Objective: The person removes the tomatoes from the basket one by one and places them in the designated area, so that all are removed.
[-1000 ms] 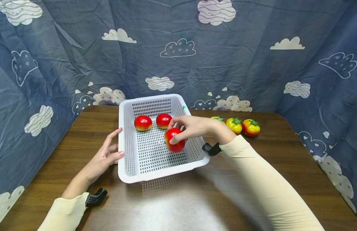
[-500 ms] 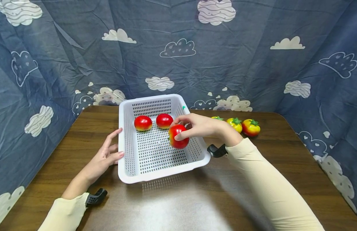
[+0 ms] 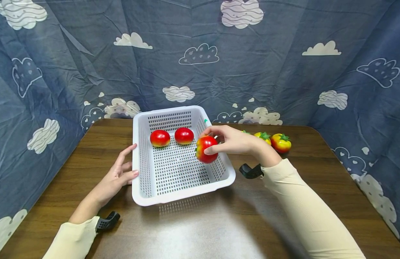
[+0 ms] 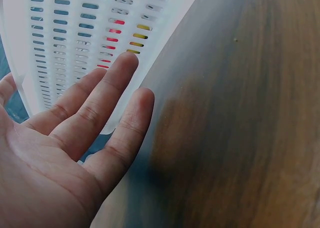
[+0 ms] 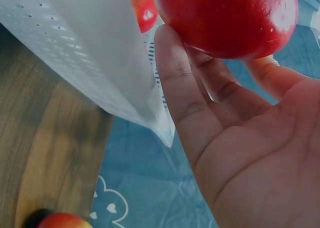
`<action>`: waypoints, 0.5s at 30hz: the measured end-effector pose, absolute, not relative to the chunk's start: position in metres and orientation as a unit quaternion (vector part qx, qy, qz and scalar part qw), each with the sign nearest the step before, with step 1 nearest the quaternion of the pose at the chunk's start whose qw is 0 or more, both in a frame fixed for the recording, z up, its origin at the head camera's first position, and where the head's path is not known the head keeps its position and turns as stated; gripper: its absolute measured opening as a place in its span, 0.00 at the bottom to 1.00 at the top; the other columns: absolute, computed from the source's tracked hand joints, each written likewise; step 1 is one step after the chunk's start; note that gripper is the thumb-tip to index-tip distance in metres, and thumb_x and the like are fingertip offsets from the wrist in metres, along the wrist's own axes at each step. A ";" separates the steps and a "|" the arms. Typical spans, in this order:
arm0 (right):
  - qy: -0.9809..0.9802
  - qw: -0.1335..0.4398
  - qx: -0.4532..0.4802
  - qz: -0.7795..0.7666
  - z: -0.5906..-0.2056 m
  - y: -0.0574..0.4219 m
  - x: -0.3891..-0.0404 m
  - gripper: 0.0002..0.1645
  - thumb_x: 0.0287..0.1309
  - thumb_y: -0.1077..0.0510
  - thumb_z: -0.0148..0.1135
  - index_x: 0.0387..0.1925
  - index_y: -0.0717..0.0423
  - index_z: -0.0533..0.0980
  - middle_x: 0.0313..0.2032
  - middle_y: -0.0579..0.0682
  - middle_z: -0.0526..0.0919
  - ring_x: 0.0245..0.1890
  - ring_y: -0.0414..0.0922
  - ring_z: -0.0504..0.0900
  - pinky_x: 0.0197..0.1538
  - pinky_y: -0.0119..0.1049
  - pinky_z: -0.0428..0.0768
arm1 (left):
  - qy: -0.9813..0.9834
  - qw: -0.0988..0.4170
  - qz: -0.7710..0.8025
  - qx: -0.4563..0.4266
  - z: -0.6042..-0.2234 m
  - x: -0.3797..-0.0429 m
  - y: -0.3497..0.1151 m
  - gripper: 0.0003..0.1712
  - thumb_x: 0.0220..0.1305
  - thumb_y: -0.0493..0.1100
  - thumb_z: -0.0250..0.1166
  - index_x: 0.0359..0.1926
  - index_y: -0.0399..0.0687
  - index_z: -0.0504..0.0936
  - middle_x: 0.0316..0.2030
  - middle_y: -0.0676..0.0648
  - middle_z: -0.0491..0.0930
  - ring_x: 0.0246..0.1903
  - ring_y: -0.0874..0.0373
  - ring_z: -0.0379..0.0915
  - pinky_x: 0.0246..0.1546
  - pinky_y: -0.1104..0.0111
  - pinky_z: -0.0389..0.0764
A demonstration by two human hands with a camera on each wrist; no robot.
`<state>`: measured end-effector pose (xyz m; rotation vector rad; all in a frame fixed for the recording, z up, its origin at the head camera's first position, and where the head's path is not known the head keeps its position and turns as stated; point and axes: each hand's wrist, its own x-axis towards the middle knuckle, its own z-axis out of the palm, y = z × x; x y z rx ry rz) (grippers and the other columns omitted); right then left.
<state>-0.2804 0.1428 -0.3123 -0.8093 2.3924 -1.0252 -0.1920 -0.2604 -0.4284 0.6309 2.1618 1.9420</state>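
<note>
My right hand (image 3: 240,142) pinches a red toy tomato (image 3: 205,150) with yellow patches, held over the right side of a white slotted plastic basket (image 3: 183,196). In the right wrist view the fingertips press against the tomato's glossy red skin (image 5: 230,18), close beside the basket's wall (image 5: 95,38). Two more red tomatoes, a left one (image 3: 160,138) and a right one (image 3: 184,136), lie inside towards the back. At the basket's left rim, my left hand (image 3: 112,180) has its fingers extended along the outside; the left wrist view shows them straight at the slotted wall (image 4: 65,38).
Right of the basket, several yellow-red tomatoes with green leaves, among them a rightmost tomato (image 3: 280,143), stand on the wooden table (image 3: 332,187), partly hidden by my right hand. A blue cloud-patterned cloth (image 3: 271,79) hangs behind the table.
My right hand has moved right and slightly back with the tomato, from above the basket's middle towards its right side. The left hand and basket stay in place.
</note>
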 end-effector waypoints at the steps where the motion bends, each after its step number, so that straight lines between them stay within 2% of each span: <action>1: 0.859 0.203 -0.290 -0.369 -0.312 0.144 -0.280 0.27 0.66 0.48 0.71 0.64 0.47 0.77 0.57 0.50 0.85 0.53 0.50 0.86 0.61 0.46 0.85 | 0.725 0.084 0.651 0.212 -0.428 -0.192 -0.260 0.46 0.80 0.33 0.54 0.86 0.64 0.42 0.65 0.31 0.72 0.52 0.58 0.87 0.49 0.62 0.90; 15: 0.849 0.159 -0.292 -0.411 -0.316 0.162 -0.278 0.27 0.64 0.53 0.73 0.62 0.50 0.75 0.57 0.54 0.84 0.53 0.50 0.87 0.63 0.47 0.85 | 0.724 0.084 0.652 0.212 -0.429 -0.192 -0.261 0.46 0.80 0.33 0.54 0.86 0.65 0.42 0.64 0.31 0.72 0.52 0.57 0.87 0.50 0.62 0.90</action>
